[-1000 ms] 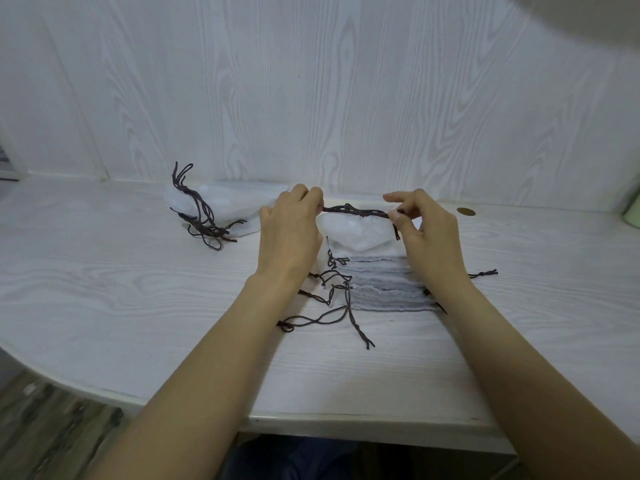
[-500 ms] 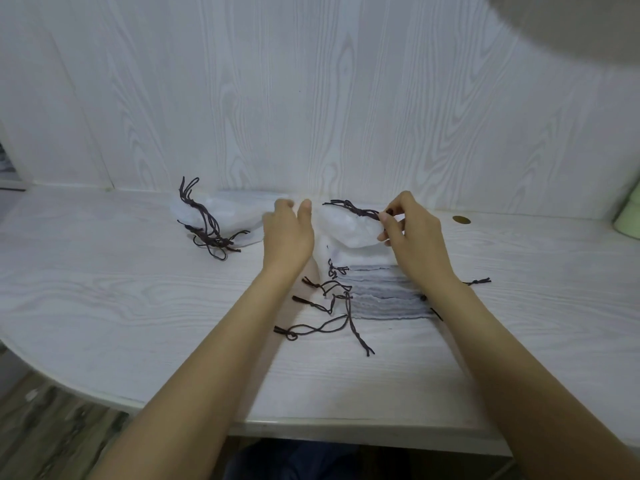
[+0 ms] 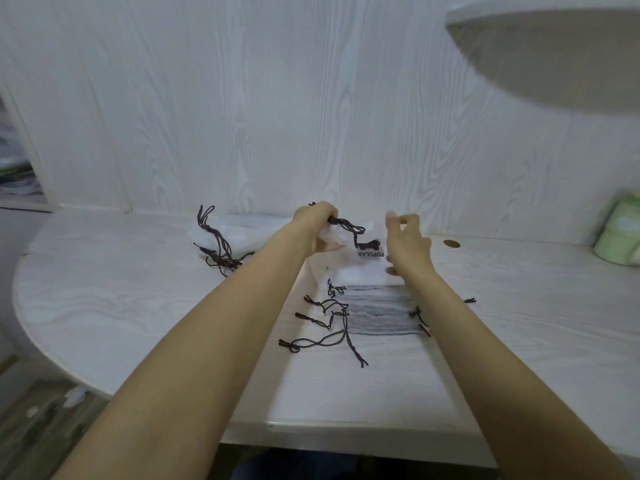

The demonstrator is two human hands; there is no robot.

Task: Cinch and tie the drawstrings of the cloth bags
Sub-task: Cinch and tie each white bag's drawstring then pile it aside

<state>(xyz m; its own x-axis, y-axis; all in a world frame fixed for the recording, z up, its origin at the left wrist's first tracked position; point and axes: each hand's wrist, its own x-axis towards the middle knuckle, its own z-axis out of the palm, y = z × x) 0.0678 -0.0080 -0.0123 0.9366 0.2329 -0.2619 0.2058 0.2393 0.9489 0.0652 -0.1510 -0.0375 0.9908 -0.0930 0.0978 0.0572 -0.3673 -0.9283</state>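
Drawstring [image 3: 348,226] pinched in left hand [image 3: 316,227] fingers; right hand [image 3: 406,242] just beside.

White wood-grain table [image 3: 145,306]: bag stack [image 3: 381,311] mid-table, tied bags [image 3: 235,233] by the back edge, green roll [image 3: 620,240] far right

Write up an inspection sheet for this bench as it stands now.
Surface: white wood-grain table, rounded edge.
Job's things: stack of flat cloth bags, dark cords trailing; one bag lifted above it; tied bags pile far left.
Clutter: round brass disc; green roll at right edge.
Grippers: left hand grips the lifted bag's gathered drawstring; right hand beside the bag, fingers loosely curled, holding nothing.
Cables: nothing seen.
Surroundings: white panelled wall; curved shelf upper right.
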